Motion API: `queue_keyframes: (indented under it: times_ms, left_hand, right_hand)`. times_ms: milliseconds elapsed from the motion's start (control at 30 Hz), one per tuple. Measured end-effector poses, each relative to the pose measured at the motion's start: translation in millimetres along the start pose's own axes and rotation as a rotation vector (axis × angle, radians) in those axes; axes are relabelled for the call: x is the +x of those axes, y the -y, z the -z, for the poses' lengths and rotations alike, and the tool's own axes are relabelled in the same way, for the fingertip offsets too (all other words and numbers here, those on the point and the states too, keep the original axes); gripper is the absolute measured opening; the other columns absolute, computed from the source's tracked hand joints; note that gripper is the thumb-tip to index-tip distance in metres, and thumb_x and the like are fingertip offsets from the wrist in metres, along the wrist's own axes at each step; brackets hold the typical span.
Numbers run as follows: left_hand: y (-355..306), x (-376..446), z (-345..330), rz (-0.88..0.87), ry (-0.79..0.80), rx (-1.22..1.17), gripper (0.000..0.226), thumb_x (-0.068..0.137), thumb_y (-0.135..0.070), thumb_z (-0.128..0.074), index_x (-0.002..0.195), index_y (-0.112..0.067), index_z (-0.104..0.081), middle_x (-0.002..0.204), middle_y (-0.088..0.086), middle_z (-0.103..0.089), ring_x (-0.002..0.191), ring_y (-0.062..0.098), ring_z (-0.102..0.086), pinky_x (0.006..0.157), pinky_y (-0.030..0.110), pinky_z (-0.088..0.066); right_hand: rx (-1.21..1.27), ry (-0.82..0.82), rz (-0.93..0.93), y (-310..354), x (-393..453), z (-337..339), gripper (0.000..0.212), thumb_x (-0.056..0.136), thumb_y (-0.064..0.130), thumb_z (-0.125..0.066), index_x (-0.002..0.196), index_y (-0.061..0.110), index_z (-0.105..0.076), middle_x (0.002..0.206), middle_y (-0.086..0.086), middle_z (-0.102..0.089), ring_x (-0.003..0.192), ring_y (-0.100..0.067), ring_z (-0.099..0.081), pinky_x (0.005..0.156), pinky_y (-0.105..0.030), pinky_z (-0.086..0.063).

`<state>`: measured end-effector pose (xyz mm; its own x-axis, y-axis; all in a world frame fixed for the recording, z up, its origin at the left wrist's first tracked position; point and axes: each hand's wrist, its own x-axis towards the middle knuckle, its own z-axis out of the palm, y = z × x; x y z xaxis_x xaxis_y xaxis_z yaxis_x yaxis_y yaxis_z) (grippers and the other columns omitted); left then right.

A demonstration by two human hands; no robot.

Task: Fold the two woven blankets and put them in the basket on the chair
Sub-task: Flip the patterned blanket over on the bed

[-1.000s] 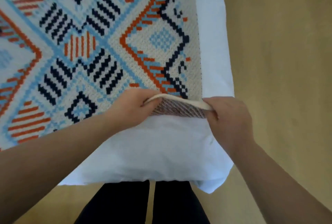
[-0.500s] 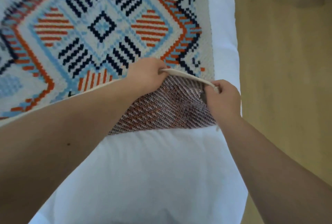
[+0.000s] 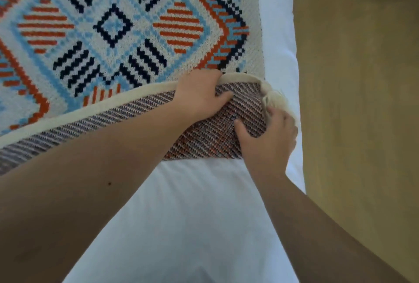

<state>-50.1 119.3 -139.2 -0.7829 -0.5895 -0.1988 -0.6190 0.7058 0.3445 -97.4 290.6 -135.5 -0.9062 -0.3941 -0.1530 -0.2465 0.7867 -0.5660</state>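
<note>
White soft bed sheet near, wood floor right, one woven blanket (orange, blue, dark diamonds) on it, left hand gripping its cream edge, right hand pinching the tasselled corner.

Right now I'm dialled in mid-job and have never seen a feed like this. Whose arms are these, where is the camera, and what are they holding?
There is no machine here: these are a person's two bare arms. The single picture comes from a wide-angle camera worn on the person's head, looking forward and down, so the arms reach in from the bottom edge.

A woven blanket with orange, navy and light blue shapes is spread over a white sheet. A tan floor shows on the right.

The near edge of the blanket is turned up, showing its speckled underside. The left hand grips the cream border of that edge. The right hand holds the corner, next to a cream tassel. No basket, chair or second blanket is in view.
</note>
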Motion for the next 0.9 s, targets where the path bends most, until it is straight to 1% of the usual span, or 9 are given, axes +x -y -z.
queue_keyframes:
  times_ms: [100,200,300,433,533,600,667,767,900]
  left_hand:
    - [-14,8,2,0.009,0.093,-0.092,0.039,0.091,-0.061,-0.057,0.106,-0.025,-0.06,0.096,-0.008,-0.06,0.088,0.015,-0.056,0.079,0.034,-0.043]
    - [-27,19,3,0.01,0.161,-0.215,0.022,0.094,-0.047,-0.061,0.088,-0.026,-0.058,0.084,-0.009,-0.057,0.079,0.012,-0.055,0.067,0.029,-0.04]
    - [-41,31,9,-0.051,0.035,-0.308,0.016,0.1,-0.034,-0.056,0.095,-0.024,-0.067,0.088,-0.011,-0.064,0.082,0.009,-0.057,0.079,0.03,-0.046]
    - [-61,56,32,-0.126,-0.2,-0.378,0.024,0.101,-0.03,-0.052,0.115,-0.024,-0.07,0.111,-0.006,-0.07,0.103,0.012,-0.061,0.093,0.028,-0.045]
    - [-68,74,29,-0.147,-0.158,-0.216,0.034,0.103,-0.044,-0.044,0.113,-0.021,-0.066,0.105,-0.004,-0.066,0.101,0.016,-0.059,0.088,0.031,-0.042]
    - [-62,73,11,-0.091,-0.038,0.016,0.046,0.102,-0.053,-0.037,0.125,-0.02,-0.059,0.122,0.002,-0.063,0.117,0.024,-0.055,0.105,0.04,-0.033]
    - [-52,62,-7,-0.087,0.025,0.162,0.057,0.1,-0.058,-0.036,0.142,-0.02,-0.045,0.144,0.005,-0.051,0.135,0.027,-0.042,0.117,0.048,-0.019]
    - [-39,47,-25,-0.14,0.004,0.219,0.073,0.101,-0.06,-0.032,0.158,-0.016,-0.018,0.163,0.006,-0.025,0.149,0.026,-0.022,0.122,0.047,-0.012]
    - [-34,31,-34,-0.289,0.053,0.215,0.081,0.1,-0.063,-0.019,0.16,-0.015,0.007,0.168,0.007,0.012,0.154,0.024,0.012,0.125,0.045,0.003]
  right_hand:
    - [0.065,0.06,-0.09,-6,-5,-5,0.074,0.081,0.052,-0.071,0.142,0.022,-0.043,0.142,-0.002,-0.041,0.131,-0.023,-0.035,0.102,-0.039,-0.036]
    - [0.14,0.086,-0.075,-8,-3,-5,0.067,0.086,0.047,-0.066,0.145,0.027,-0.041,0.139,0.002,-0.04,0.12,-0.015,-0.045,0.089,-0.03,-0.04]
    - [0.106,0.068,-0.023,-6,-1,0,0.057,0.092,0.045,-0.059,0.144,0.03,-0.042,0.13,0.005,-0.045,0.095,-0.005,-0.045,0.078,-0.029,-0.042]
    - [0.114,-0.005,-0.002,-8,7,7,0.044,0.098,0.039,-0.053,0.14,0.027,-0.048,0.121,0.008,-0.058,0.1,-0.008,-0.054,0.08,-0.029,-0.043]
    - [0.156,-0.016,-0.03,-15,8,6,0.039,0.096,0.039,-0.057,0.133,0.026,-0.053,0.099,0.01,-0.067,0.09,-0.016,-0.064,0.075,-0.037,-0.053]
    - [0.14,0.035,-0.053,-20,7,5,0.04,0.094,0.044,-0.058,0.13,0.027,-0.053,0.079,0.012,-0.06,0.075,-0.017,-0.063,0.067,-0.037,-0.052]
    - [0.089,0.068,-0.052,-27,6,5,0.039,0.094,0.049,-0.057,0.126,0.026,-0.055,0.077,0.009,-0.064,0.074,-0.018,-0.063,0.066,-0.036,-0.052]
    - [0.007,0.101,-0.035,-36,4,6,0.031,0.097,0.048,-0.051,0.115,0.025,-0.058,0.081,0.005,-0.068,0.077,-0.019,-0.064,0.066,-0.035,-0.051]
    - [-0.151,0.153,-0.009,-43,2,17,0.029,0.1,0.048,-0.043,0.103,0.023,-0.057,0.073,0.005,-0.064,0.069,-0.019,-0.058,0.059,-0.032,-0.041]
